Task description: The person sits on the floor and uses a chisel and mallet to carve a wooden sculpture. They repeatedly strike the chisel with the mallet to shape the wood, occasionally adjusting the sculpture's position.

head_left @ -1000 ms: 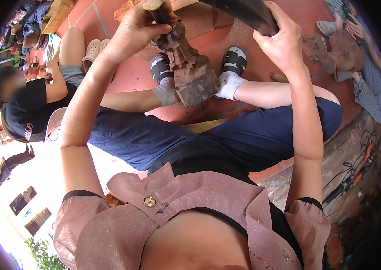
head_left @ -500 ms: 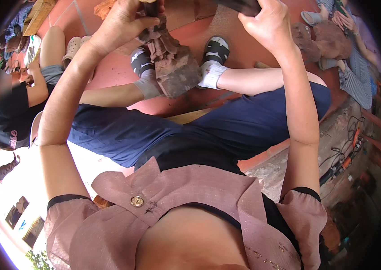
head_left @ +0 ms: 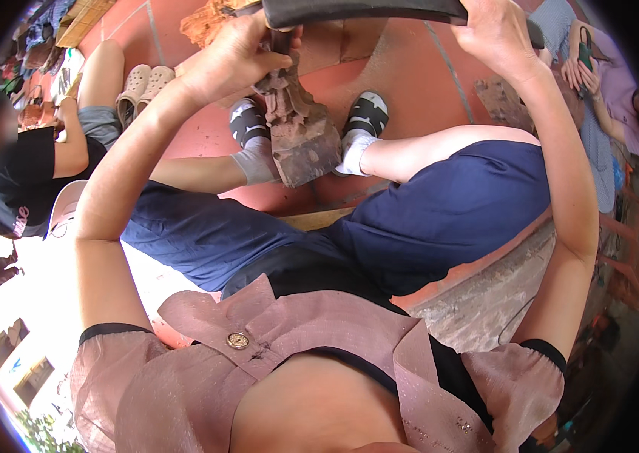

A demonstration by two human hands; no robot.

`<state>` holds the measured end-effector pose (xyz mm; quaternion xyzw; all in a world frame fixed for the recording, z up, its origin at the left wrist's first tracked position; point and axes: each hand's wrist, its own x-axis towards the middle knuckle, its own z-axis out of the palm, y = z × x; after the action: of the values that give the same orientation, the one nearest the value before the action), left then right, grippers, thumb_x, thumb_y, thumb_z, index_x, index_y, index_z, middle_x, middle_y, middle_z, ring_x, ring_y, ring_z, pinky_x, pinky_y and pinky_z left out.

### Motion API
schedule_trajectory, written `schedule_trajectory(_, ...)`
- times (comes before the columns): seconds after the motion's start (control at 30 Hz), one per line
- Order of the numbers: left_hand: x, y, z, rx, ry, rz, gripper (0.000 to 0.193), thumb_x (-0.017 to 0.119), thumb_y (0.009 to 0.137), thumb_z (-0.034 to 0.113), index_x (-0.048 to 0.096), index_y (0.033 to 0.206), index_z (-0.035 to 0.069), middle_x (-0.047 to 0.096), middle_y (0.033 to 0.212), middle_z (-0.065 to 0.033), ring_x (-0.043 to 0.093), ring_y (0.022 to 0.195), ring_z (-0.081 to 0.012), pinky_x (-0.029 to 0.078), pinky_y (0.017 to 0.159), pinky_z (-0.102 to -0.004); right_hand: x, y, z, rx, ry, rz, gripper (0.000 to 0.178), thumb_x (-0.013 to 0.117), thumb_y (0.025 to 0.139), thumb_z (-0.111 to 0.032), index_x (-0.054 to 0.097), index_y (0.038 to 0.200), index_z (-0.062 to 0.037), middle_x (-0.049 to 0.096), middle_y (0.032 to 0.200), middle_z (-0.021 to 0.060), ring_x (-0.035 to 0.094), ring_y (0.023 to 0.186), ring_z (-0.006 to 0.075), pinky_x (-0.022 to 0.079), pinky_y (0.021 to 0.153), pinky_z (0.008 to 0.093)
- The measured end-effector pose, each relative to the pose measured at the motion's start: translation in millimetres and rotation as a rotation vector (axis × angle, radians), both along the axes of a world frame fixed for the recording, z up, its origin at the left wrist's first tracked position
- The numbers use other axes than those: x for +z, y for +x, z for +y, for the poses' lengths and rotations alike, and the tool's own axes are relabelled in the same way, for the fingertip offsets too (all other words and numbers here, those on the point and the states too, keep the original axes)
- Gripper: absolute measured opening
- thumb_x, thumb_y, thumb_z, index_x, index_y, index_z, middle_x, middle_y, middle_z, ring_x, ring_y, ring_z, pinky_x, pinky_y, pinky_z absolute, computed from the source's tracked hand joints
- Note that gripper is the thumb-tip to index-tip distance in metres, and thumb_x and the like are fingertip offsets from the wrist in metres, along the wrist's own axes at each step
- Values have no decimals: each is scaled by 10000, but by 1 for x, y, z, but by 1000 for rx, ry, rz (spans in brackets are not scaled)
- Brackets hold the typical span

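My right hand point(head_left: 497, 38) grips one end of a long black club-like mallet point(head_left: 365, 10), which reaches leftward across the top of the picture. Its far end lies over the tool in my left hand, seemingly against its top. My left hand point(head_left: 236, 60) is closed around that chisel point(head_left: 282, 41), of which only a dark upright handle shows; its tip is hidden. Just below stands a brown carved wooden figure point(head_left: 297, 128) with a rough block-like base, between my feet on the tiles. The figure's upper part is hidden behind my left hand.
Orange-brown carved wood point(head_left: 210, 23) lies beyond my left hand. At left a person in black point(head_left: 40, 166) sits near beige clogs point(head_left: 146, 87). Another person in lilac point(head_left: 614, 83) sits at right, by a brown wood chunk point(head_left: 501, 106). A weathered plank point(head_left: 486, 291) lies beside my right thigh.
The mallet has swung leftward and now spans from my right hand to above the chisel. My right hand has shifted slightly right and down. My left hand stays closed at the figure.
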<state>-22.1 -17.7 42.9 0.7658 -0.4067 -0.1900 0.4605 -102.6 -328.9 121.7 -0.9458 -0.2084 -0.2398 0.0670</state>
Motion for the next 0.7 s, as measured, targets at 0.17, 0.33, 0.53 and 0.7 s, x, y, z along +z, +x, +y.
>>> schedule_trajectory(0.17, -3, 2, 7, 6, -2, -88, 338, 688, 806, -44, 597, 1119, 47, 642, 949, -12, 622, 897, -112, 531, 823, -292, 3, 9, 19, 15, 98, 47, 225, 587, 716, -9, 584, 936, -56, 632, 855, 171, 639, 831, 390, 513, 721, 446)
schedule_trajectory(0.33, 0, -3, 21, 40, -110, 193, 384, 673, 836, -85, 571, 1185, 40, 661, 1063, -38, 643, 1022, -139, 544, 897, -310, 1, 5, 20, 16, -21, 92, 248, 605, 698, -10, 589, 939, -65, 632, 855, 171, 638, 828, 394, 512, 715, 439)
schedule_trajectory(0.53, 29, 7, 18, 87, -212, 107, 318, 694, 756, -107, 585, 1019, 34, 641, 933, -40, 620, 908, -134, 519, 802, -290, -2, 5, 21, -116, 131, 80, 293, 627, 705, -15, 568, 991, -42, 635, 890, 213, 640, 851, 414, 506, 712, 451)
schedule_trajectory(0.7, 18, 9, 18, 12, -46, 97, 332, 709, 766, -64, 584, 1057, 36, 647, 932, -51, 625, 902, -143, 531, 801, -313, -11, 17, 8, -223, 126, 192, 512, 723, 728, -98, 582, 1220, -71, 694, 1059, 138, 695, 977, 284, 529, 858, 346)
